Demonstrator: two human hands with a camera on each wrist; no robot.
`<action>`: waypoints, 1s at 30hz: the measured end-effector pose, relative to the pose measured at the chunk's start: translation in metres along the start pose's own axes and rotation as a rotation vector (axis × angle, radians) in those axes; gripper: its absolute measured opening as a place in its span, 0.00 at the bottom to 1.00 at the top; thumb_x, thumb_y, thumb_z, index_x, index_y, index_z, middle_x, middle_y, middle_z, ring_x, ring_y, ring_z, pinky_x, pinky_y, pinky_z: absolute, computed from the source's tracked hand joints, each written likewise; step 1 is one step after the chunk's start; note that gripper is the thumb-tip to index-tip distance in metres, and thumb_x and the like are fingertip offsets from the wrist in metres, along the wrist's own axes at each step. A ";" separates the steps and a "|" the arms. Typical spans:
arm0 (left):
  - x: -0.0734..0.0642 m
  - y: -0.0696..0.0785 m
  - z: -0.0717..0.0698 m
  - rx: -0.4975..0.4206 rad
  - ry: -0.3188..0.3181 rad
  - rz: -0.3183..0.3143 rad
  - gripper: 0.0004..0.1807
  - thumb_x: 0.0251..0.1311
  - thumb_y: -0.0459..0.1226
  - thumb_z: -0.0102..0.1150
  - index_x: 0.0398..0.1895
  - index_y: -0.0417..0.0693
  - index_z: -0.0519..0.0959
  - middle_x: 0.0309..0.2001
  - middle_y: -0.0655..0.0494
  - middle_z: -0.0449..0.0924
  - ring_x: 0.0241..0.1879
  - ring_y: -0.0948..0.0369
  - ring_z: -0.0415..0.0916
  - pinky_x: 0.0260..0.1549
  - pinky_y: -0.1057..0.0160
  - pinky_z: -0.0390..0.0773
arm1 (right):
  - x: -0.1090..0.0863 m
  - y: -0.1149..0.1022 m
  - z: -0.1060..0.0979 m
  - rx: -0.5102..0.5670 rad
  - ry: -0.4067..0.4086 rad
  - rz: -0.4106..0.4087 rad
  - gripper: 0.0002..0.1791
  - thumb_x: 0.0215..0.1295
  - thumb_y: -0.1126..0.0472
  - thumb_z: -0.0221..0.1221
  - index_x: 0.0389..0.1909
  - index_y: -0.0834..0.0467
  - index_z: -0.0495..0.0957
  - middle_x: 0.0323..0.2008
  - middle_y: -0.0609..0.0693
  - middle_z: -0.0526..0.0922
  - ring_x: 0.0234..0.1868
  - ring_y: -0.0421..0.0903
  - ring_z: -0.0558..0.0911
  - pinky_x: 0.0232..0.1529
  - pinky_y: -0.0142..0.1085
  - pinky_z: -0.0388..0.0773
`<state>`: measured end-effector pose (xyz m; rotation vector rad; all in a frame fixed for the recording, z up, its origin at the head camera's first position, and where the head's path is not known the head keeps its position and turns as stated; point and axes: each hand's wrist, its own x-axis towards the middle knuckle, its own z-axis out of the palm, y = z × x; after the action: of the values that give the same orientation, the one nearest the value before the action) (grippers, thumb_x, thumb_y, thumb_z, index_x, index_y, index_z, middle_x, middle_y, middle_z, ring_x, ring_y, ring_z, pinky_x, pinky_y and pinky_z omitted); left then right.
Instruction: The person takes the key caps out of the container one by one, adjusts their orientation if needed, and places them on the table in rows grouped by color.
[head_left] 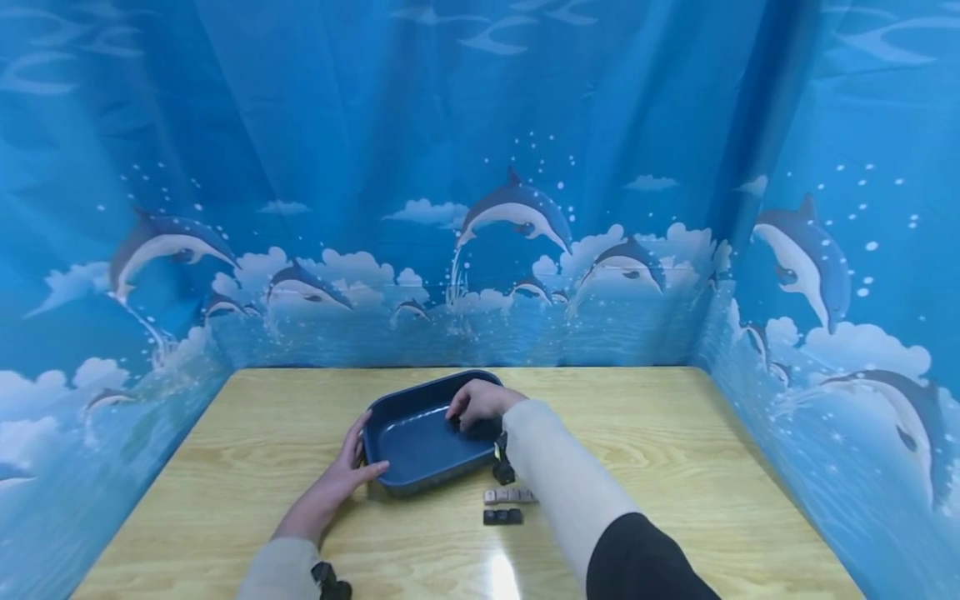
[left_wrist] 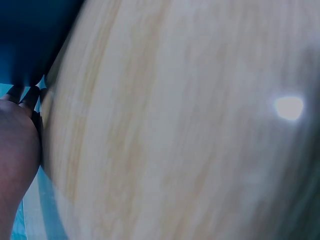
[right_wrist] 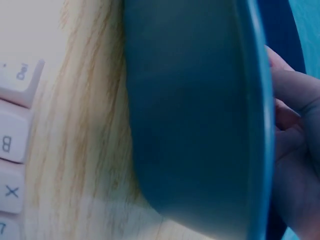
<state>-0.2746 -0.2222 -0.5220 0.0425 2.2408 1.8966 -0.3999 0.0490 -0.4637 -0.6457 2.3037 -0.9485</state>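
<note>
A dark blue rectangular dish (head_left: 420, 450) sits on the wooden table. My left hand (head_left: 345, 475) holds its left end, thumb over the near rim and fingers against the outer side. My right hand (head_left: 480, 402) reaches into the right part of the dish with bent fingers. Something dark shows at those fingertips, too small to make out. In the right wrist view the dish wall (right_wrist: 195, 110) hides the fingertips. Near the dish lie a row of white keycaps (head_left: 510, 496) and a shorter row of black keycaps (head_left: 502, 517).
The light wooden table (head_left: 285, 425) carries the dish and both keycap rows. Blue curtains (head_left: 360, 167) printed with dolphins stand behind and at the sides. The right forearm's pale sleeve (head_left: 562, 483) covers the right end of the white row.
</note>
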 end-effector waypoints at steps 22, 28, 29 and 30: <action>-0.002 0.001 -0.003 0.005 -0.002 0.018 0.54 0.61 0.33 0.63 0.79 0.59 0.35 0.74 0.30 0.27 0.72 0.35 0.27 0.67 0.35 0.32 | -0.028 -0.004 -0.012 0.129 0.004 -0.119 0.14 0.56 0.69 0.68 0.45 0.61 0.84 0.40 0.46 0.84 0.41 0.44 0.82 0.45 0.36 0.80; -0.001 0.002 -0.002 0.002 -0.010 0.009 0.54 0.61 0.34 0.63 0.79 0.60 0.35 0.75 0.32 0.27 0.73 0.36 0.29 0.67 0.37 0.34 | -0.043 -0.003 -0.010 0.134 0.048 -0.150 0.11 0.56 0.68 0.68 0.42 0.60 0.85 0.35 0.49 0.83 0.36 0.43 0.81 0.43 0.44 0.81; -0.001 0.002 -0.001 0.002 -0.011 0.006 0.54 0.61 0.34 0.63 0.79 0.60 0.35 0.75 0.32 0.27 0.73 0.36 0.29 0.67 0.37 0.34 | -0.047 -0.002 -0.010 0.136 0.061 -0.155 0.11 0.56 0.68 0.67 0.42 0.61 0.85 0.34 0.49 0.82 0.35 0.43 0.80 0.42 0.44 0.81; -0.002 0.003 -0.001 0.001 -0.011 0.003 0.54 0.62 0.34 0.63 0.79 0.60 0.35 0.75 0.32 0.28 0.73 0.36 0.29 0.67 0.37 0.34 | -0.050 -0.002 -0.010 0.133 0.074 -0.161 0.12 0.56 0.68 0.67 0.42 0.61 0.85 0.33 0.49 0.82 0.35 0.43 0.80 0.41 0.43 0.81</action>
<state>-0.2734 -0.2230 -0.5187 0.0565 2.2356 1.8923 -0.3694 0.0833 -0.4409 -0.7597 2.2552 -1.2079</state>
